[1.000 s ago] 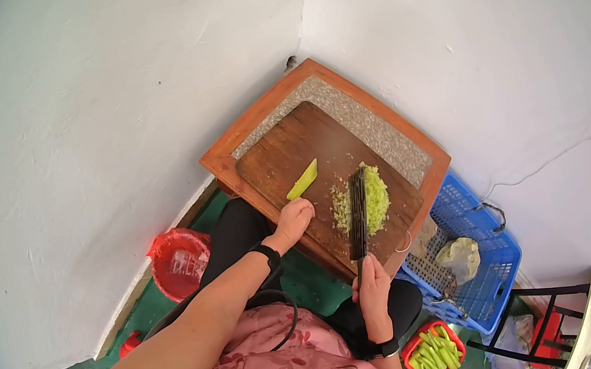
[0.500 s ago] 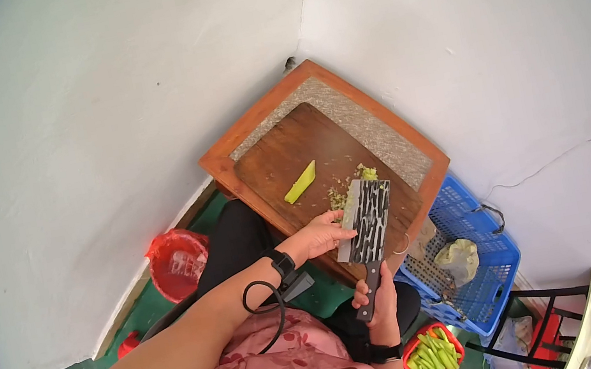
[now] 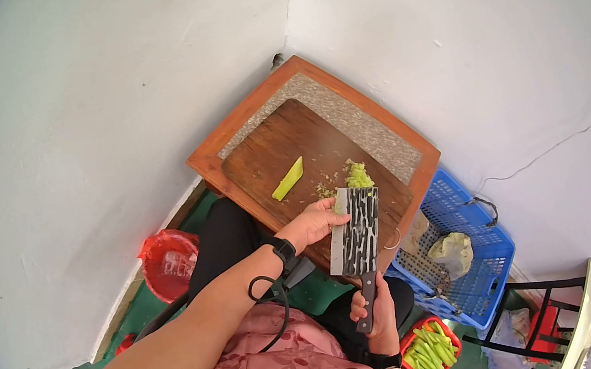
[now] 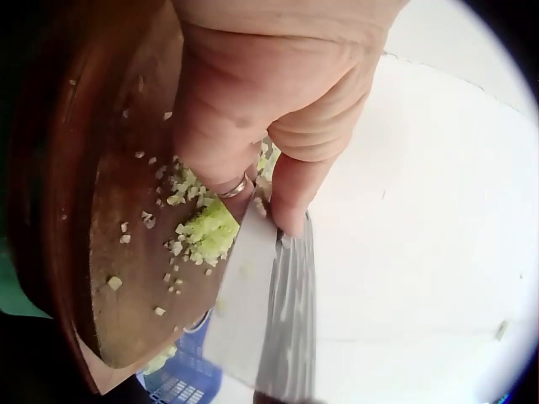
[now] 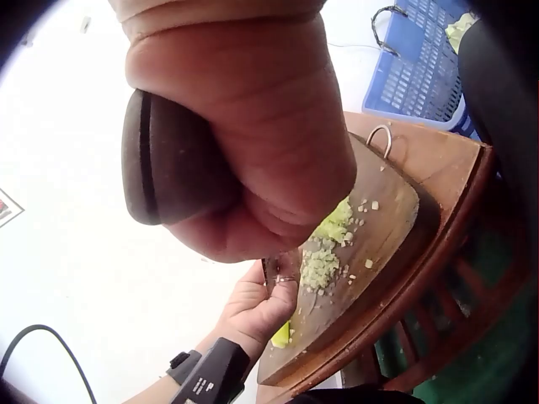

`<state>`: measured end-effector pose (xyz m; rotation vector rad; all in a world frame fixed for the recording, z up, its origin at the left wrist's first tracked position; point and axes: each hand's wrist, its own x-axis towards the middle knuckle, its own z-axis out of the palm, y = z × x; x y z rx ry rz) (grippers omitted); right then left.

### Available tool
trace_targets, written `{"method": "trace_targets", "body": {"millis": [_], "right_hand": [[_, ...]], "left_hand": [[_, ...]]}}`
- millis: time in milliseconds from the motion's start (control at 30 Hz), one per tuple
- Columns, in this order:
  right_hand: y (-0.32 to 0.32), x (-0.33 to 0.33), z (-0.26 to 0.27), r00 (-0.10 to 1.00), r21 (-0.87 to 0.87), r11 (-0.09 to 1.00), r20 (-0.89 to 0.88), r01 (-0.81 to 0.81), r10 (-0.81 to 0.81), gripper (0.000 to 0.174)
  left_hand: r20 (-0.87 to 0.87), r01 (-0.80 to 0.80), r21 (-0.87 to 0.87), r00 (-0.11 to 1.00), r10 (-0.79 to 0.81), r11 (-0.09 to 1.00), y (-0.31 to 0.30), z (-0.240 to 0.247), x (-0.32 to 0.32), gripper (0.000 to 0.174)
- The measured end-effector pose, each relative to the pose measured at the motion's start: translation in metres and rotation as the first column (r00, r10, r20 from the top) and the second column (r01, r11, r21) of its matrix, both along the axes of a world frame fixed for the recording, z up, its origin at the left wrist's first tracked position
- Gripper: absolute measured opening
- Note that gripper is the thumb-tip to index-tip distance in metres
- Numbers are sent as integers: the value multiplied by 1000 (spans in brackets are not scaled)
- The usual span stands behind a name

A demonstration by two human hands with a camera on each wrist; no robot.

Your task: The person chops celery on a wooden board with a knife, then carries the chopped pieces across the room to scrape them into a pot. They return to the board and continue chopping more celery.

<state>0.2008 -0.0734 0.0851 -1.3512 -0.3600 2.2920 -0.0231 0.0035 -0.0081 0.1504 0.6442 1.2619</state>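
Note:
My right hand (image 3: 380, 312) grips the dark handle of a cleaver (image 3: 358, 233), whose broad patterned blade is tilted up over the near side of the wooden cutting board (image 3: 258, 151). My left hand (image 3: 316, 222) pinches that blade near its edge, the thumb on the patterned face and a ringed finger on the other side, as the left wrist view shows. Small green bits cling at the fingertips. Behind the blade lies a heap of chopped pale green vegetable (image 3: 358, 174), partly hidden by it. A longer uncut green piece (image 3: 288, 178) rests on the board to the left.
The board sits on a small wood-edged table (image 3: 428, 153) in a wall corner. To its right stands a blue basket (image 3: 496, 244) holding a plastic bag. A red container of green pieces (image 3: 431, 349) is at floor level; a red bucket (image 3: 170, 266) stands on the left.
The cleaver has gone from edge-down on the chopped heap to tilted with its patterned face showing, nearer the body. My left hand has moved right from the board's edge onto the blade.

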Motion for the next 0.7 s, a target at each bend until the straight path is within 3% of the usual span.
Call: {"method": "trace_targets", "body": {"millis": [100, 233, 333, 467, 567, 700], "right_hand": [[-4, 4, 3, 1000, 3, 1000, -3, -1, 1, 44], [-7, 11, 4, 1000, -2, 1000, -20, -14, 14, 45], [-9, 18, 3, 999, -27, 1000, -43, 6, -7, 35], [-14, 19, 11, 999, 14, 1000, 32, 21, -22, 35], [-18, 18, 11, 998, 64, 997, 59, 33, -37, 36], [-15, 15, 3, 998, 82, 995, 26, 57, -59, 39]], "left_hand": [[7, 12, 18, 1000, -12, 1000, 7, 1, -3, 48], [-40, -105, -38, 994, 104, 994, 17, 0, 0, 43], [-101, -146, -99, 986, 136, 984, 28, -3, -4, 36], [-316, -212, -51, 930, 186, 976, 37, -9, -8, 27], [-579, -151, 3, 805, 125, 989, 36, 0, -8, 34], [-663, -93, 108, 735, 142, 990, 23, 20, -5, 42]]}}
